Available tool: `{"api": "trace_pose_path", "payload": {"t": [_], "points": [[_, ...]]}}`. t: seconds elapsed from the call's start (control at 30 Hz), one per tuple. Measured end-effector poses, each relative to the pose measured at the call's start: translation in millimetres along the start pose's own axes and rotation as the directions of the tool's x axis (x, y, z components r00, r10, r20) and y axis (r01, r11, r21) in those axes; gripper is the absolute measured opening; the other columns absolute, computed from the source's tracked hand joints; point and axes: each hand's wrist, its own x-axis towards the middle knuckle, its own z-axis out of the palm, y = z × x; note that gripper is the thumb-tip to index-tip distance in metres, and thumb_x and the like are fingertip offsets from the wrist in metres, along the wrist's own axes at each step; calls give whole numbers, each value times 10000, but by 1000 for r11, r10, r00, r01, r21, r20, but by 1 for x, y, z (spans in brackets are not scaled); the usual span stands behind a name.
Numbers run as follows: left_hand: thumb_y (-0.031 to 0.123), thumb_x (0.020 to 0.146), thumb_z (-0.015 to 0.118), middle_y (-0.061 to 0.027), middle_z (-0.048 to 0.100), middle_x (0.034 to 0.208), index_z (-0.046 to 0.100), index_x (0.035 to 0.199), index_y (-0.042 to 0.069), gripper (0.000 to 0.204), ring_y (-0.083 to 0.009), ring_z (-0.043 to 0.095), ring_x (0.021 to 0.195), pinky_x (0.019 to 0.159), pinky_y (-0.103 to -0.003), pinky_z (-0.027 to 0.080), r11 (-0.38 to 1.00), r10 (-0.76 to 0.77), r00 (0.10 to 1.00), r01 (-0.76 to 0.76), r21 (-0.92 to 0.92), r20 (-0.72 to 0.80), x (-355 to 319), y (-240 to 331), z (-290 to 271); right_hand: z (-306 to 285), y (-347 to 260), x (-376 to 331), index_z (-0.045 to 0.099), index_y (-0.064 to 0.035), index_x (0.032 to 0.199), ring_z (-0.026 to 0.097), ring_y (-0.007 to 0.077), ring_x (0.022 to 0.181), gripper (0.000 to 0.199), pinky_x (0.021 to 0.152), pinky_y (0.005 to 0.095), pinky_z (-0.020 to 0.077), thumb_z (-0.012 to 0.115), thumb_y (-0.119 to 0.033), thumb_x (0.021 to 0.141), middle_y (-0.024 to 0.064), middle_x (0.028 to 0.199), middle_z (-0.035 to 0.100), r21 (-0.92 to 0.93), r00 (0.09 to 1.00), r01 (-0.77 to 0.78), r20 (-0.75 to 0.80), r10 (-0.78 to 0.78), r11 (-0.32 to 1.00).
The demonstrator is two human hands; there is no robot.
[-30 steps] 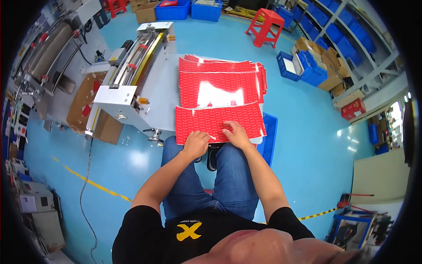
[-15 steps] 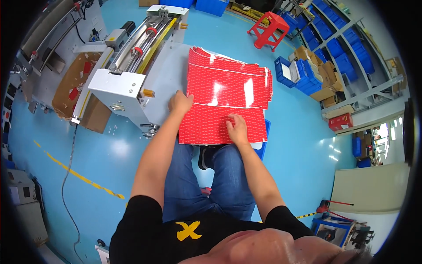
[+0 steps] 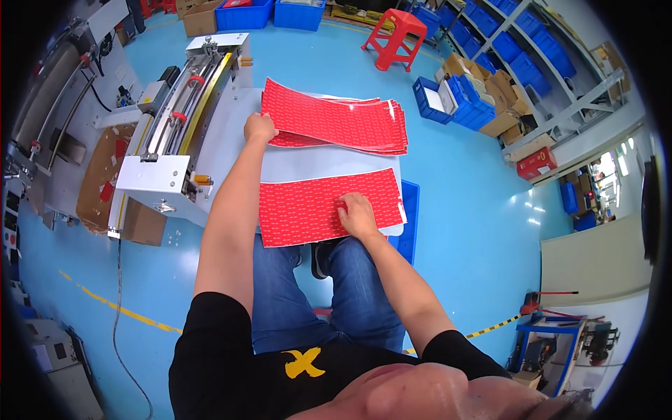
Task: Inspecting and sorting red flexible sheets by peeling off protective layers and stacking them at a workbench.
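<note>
Two lots of glossy red printed sheets lie apart on a white tabletop (image 3: 332,160). The far lot is a loose, fanned stack of red sheets (image 3: 336,120), its left end raised a little. My left hand (image 3: 260,128) is closed on that left edge, thumb on top. Close to my knees is a red sheet (image 3: 297,210), slightly askew; whether others lie beneath it I cannot tell. My right hand (image 3: 358,215) rests on this near sheet, fingers apart and slightly bent, holding nothing.
A roller machine (image 3: 183,115) borders the table on the left. Under the table's right side sits a blue bin (image 3: 409,217). Farther off are a red stool (image 3: 397,38), blue crates (image 3: 470,101) and shelving with blue bins. A cable (image 3: 120,301) crosses the floor at left.
My left hand has moved away from me with the far red sheets, opening a strip of white tabletop between them and the near sheet. My right hand stays on the near sheet.
</note>
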Motion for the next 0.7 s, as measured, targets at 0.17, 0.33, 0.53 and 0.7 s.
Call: {"api": "trace_pose_path", "payload": {"t": [0.17, 0.33, 0.53, 0.7], "points": [[317, 932, 604, -192, 683, 1110, 610, 1165, -4, 397, -336, 662, 1017, 911, -429, 495, 990, -86, 961, 111, -83, 261, -18, 9, -5, 3, 9, -2, 652, -54, 1126, 538, 378, 1151, 351, 986, 477, 444, 690, -202, 810, 182, 1237, 582, -30, 999, 38, 32, -37, 999], [249, 856, 689, -268, 492, 1303, 439, 1340, -30, 613, -396, 478, 1232, 1042, -445, 401, 917, 395, 877, -357, 178, -272, -121, -40, -12, -1, 11, -2, 623, -60, 1200, 497, 399, 1236, 442, 1048, 481, 418, 696, -261, 814, 234, 1329, 526, -113, 988, -26, 149, 42, 993], [244, 854, 701, -250, 630, 1120, 512, 1278, -60, 555, -377, 609, 1039, 917, -430, 484, 974, 176, 984, -176, 141, 12, -241, -118, -46, 6, 12, 1, 603, -65, 1246, 472, 408, 1268, 483, 1042, 498, 423, 691, -288, 827, 233, 1380, 491, -145, 985, -40, 160, 63, 989], [206, 887, 684, -166, 726, 903, 597, 1162, -88, 412, -241, 697, 738, 692, -348, 545, 989, 59, 959, -18, -147, 278, -266, -144, -47, 7, 4, 5, 594, -71, 1268, 460, 403, 1283, 498, 1050, 501, 412, 688, -293, 832, 224, 1420, 461, -233, 968, -139, 175, 182, 962]]}}
